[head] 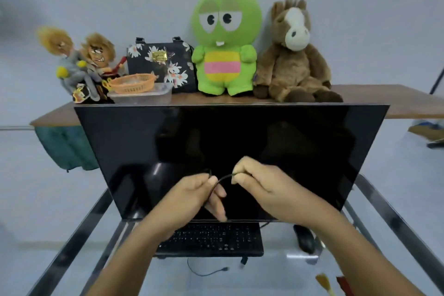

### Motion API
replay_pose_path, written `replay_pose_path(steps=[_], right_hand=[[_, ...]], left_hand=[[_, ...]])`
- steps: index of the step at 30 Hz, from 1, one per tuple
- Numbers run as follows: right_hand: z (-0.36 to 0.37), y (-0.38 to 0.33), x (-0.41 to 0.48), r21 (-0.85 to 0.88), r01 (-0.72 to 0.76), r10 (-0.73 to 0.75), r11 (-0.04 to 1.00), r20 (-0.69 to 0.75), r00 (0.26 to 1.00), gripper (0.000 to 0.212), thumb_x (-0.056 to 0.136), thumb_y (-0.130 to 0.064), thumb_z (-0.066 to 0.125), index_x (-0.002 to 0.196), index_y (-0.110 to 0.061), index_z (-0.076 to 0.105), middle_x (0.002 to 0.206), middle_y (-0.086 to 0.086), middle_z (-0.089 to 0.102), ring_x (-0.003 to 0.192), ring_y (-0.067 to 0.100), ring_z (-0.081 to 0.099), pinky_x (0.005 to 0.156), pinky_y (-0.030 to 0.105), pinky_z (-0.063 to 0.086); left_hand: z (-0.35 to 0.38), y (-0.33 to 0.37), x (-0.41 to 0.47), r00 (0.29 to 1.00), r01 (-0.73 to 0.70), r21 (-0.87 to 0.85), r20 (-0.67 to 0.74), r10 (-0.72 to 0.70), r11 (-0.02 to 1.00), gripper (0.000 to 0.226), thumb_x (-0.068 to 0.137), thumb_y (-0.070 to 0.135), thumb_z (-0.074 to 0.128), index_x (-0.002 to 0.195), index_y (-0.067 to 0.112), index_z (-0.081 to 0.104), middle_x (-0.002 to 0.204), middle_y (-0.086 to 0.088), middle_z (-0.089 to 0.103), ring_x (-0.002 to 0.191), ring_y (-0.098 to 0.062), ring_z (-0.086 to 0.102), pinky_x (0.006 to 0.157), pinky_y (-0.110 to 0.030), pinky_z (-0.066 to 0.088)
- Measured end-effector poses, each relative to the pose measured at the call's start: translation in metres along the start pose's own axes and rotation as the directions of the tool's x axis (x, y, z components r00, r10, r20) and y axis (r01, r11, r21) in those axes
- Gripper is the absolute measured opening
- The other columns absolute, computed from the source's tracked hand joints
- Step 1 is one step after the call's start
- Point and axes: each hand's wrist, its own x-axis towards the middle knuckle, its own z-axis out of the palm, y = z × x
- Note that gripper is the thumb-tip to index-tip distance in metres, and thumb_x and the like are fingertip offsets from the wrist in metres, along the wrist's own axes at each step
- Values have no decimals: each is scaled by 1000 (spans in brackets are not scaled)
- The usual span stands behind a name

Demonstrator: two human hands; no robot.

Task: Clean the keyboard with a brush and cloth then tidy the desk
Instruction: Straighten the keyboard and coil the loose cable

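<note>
A black keyboard (pixel 216 239) lies on the glass desk (pixel 288 279) below a dark monitor (pixel 230 142). Both hands are raised in front of the screen and hold one thin black cable (pixel 219 180). My left hand (pixel 192 194) pinches it at the left, my right hand (pixel 262 187) pinches the other end, and the cable arcs between them. A brush with yellow bristles (pixel 323 281) and a red cloth (pixel 343 283) lie at the desk's near right corner, partly hidden by my right forearm.
A black mouse (pixel 305 238) sits right of the keyboard. A loose thin cable (pixel 206 271) lies in front of it. On the wooden shelf (pixel 408 101) behind stand plush toys, a floral bag (pixel 158 60) and an orange basket (pixel 132 85) in a clear tray.
</note>
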Motion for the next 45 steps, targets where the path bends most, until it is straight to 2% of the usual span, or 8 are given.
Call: replay_pose_path(steps=[6, 12, 18, 21, 28, 35, 41, 45], right_hand=[[-25, 13, 31, 84, 69, -54, 994, -166, 985, 12, 98, -32, 49, 92, -26, 57, 76, -9, 56, 69, 2, 52, 67, 27, 45], [26, 20, 30, 394, -37, -9, 918, 114, 993, 24, 103, -29, 37, 90, -23, 57, 74, 6, 44, 63, 9, 44, 64, 27, 45], [46, 22, 20, 228, -186, 117, 956, 285, 951, 25, 103, -30, 38, 101, -16, 60, 74, 1, 49, 66, 12, 48, 65, 28, 47], [39, 17, 18, 124, -147, 108, 981, 282, 953, 23, 100, -35, 46, 99, -21, 65, 74, -3, 51, 67, 10, 51, 69, 30, 52], [-1, 10, 34, 178, 18, -11, 984, -43, 999, 15, 98, -23, 55, 90, -24, 66, 81, -1, 64, 68, 7, 55, 66, 25, 50], [42, 16, 35, 387, -138, 130, 911, 48, 990, 20, 101, -20, 44, 91, -23, 62, 74, 5, 49, 66, 13, 45, 64, 32, 45], [59, -3, 15, 23, -250, 202, 968, 518, 831, 32, 98, -34, 44, 128, -29, 49, 94, 0, 62, 82, 24, 62, 80, 43, 57], [28, -18, 19, -110, 25, 19, 994, 382, 924, 26, 100, -19, 44, 116, -15, 64, 85, -9, 61, 77, 5, 58, 72, 15, 46]], left_hand=[[13, 15, -36, 903, 130, -823, 329, 278, 552, 34, 103, 30, 44, 79, 8, 55, 50, 1, 47, 37, -9, 41, 72, -35, 48], [9, 75, -26, 921, -235, -902, -88, 379, 362, 34, 103, 33, 32, 80, 15, 49, 57, 5, 48, 48, -10, 51, 84, -35, 53], [-27, 67, 11, 568, -384, 372, -626, 534, 845, 27, 105, 27, 31, 86, 24, 49, 95, 6, 72, 100, -13, 64, 96, -28, 41], [-42, 30, 16, 802, 29, 734, -422, 422, 679, 31, 103, 29, 32, 83, 14, 52, 87, 4, 68, 83, -17, 55, 101, -35, 38], [16, -18, -38, 999, 30, -128, 18, -28, 991, 41, 98, 44, 38, 75, 15, 56, 47, 0, 48, 42, -17, 41, 69, -41, 48], [23, 38, -34, 965, -258, -924, -258, 39, 282, 39, 101, 40, 37, 76, 14, 53, 46, 8, 29, 38, -7, 32, 67, -27, 53], [-14, 15, 10, 759, -374, -194, -625, 179, 907, 30, 104, 26, 37, 83, 11, 52, 51, -1, 51, 65, -20, 70, 81, -25, 50], [-9, -16, 4, 961, -60, 279, -245, 131, 958, 29, 101, 29, 42, 79, 16, 57, 59, -3, 67, 66, -14, 66, 75, -34, 50]])
